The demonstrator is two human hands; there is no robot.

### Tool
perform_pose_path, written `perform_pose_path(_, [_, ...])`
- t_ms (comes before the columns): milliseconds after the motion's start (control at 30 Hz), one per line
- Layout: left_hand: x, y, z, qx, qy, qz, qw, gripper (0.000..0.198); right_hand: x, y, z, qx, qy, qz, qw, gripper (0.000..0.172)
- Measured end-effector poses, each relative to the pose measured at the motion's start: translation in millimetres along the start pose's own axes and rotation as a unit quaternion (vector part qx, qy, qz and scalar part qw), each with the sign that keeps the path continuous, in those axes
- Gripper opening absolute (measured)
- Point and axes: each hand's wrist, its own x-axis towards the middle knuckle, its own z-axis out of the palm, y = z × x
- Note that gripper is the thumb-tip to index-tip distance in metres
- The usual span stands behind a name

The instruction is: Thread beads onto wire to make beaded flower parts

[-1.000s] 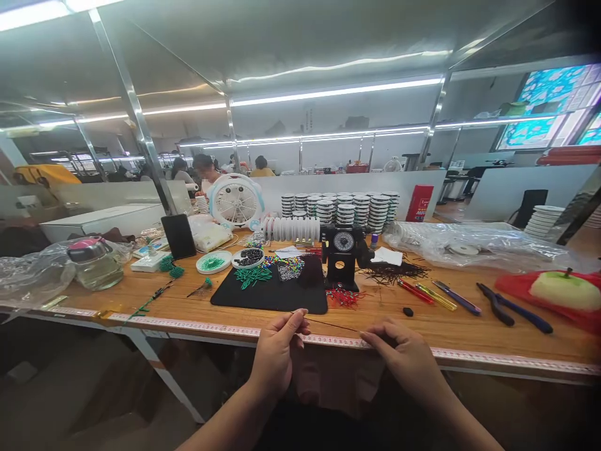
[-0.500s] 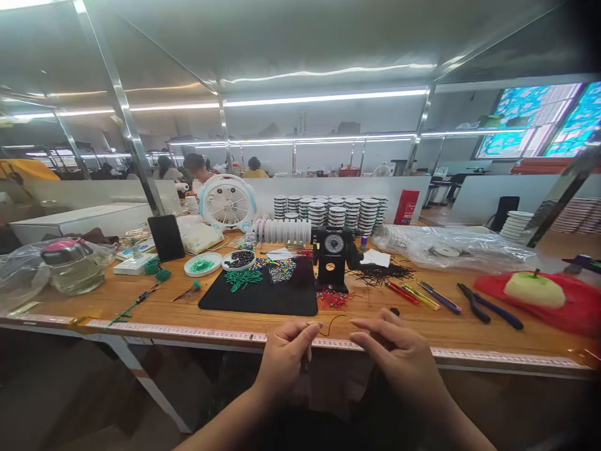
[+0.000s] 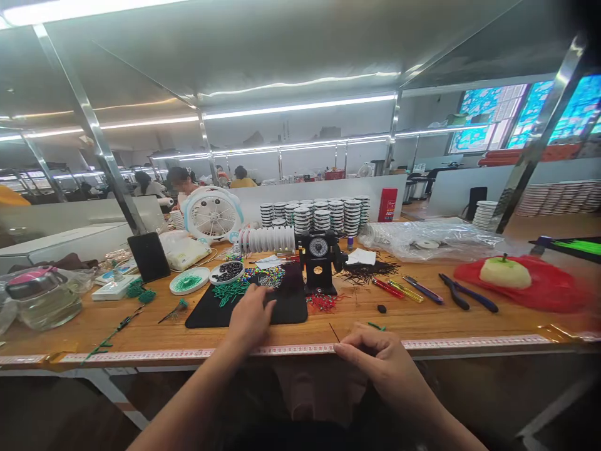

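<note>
My 2 hands are low over the front edge of the wooden desk (image 3: 357,319). My left hand (image 3: 248,319) is curled, palm down, with its fingers (image 3: 265,299) reaching onto a flat black mat (image 3: 211,319). I can't tell if those fingers hold anything. Just beyond them, a scatter of slim green tube beads (image 3: 230,291) lies on the mat. My right hand (image 3: 380,360) sits apart on the right, its fingers (image 3: 342,347) pinching the lower end of a thin black wire (image 3: 333,332) that sticks up and tilts slightly. A short green bead piece (image 3: 376,326) lies on the bare desk, just past those fingers.
</note>
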Motion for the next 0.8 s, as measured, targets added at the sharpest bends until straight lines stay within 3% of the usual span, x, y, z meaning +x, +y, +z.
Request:
perform_pose_path(167, [35, -28, 2.7, 0.116, -0.012, 0.003, 0.993, 0.018, -4, 3, 2, 0.026, -0.009, -0.009, 1.000, 0.027])
perform_pose_path(467, [63, -26, 2.8, 0.169, -0.068, -0.003, 0.983, 0.017, -10, 4, 4, 0.032, -0.025, -0.004, 0.999, 0.023])
perform_pose_path(800, [70, -29, 8.6, 0.164, -0.086, 0.000, 0.983, 0.019, -13, 6, 4, 0.031, -0.019, -0.008, 0.999, 0.019])
